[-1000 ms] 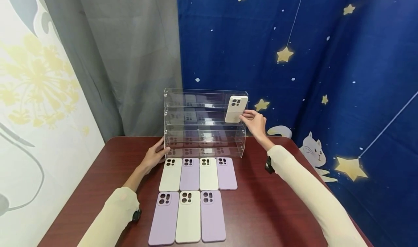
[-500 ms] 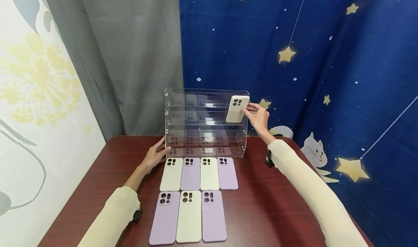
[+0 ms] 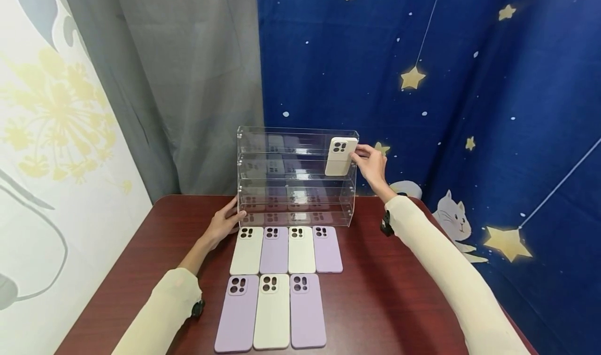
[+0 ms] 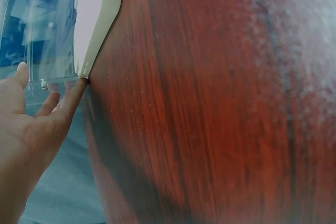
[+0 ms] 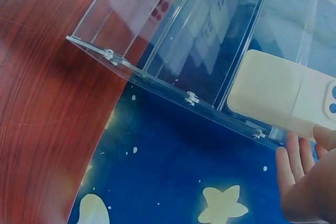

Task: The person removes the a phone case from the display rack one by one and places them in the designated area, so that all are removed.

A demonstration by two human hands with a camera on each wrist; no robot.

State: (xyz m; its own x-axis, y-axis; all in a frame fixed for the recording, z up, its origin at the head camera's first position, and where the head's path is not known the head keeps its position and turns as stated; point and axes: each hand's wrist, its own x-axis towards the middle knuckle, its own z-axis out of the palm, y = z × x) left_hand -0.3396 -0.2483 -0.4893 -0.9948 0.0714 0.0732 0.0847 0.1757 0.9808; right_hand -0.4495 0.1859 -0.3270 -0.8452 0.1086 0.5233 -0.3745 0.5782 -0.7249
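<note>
A cream phone case [image 3: 339,159] stands upright in the clear tiered display rack [image 3: 296,191], at the right end of an upper tier. Its lower part shows through that tier's front lip. My right hand [image 3: 372,166] is at the case's right edge. In the right wrist view, the thumb touches the edge of the case [image 5: 278,90] and the fingers [image 5: 295,156] stretch out nearly straight by the rack's side. My left hand [image 3: 221,224] rests against the rack's lower left side with its fingers extended. In the left wrist view, a fingertip meets a cream case's corner.
In front of the rack, cream and lilac phone cases lie in two rows on the dark red table [image 3: 375,292]. The back row includes a lilac case [image 3: 327,251]; the front row includes a cream case [image 3: 272,313]. A grey curtain [image 3: 197,84] and a blue star curtain [image 3: 328,58] hang behind.
My right hand has risen slightly along the cream case's right edge. The case has shifted and straightened a little within its tier. My left hand stays against the rack.
</note>
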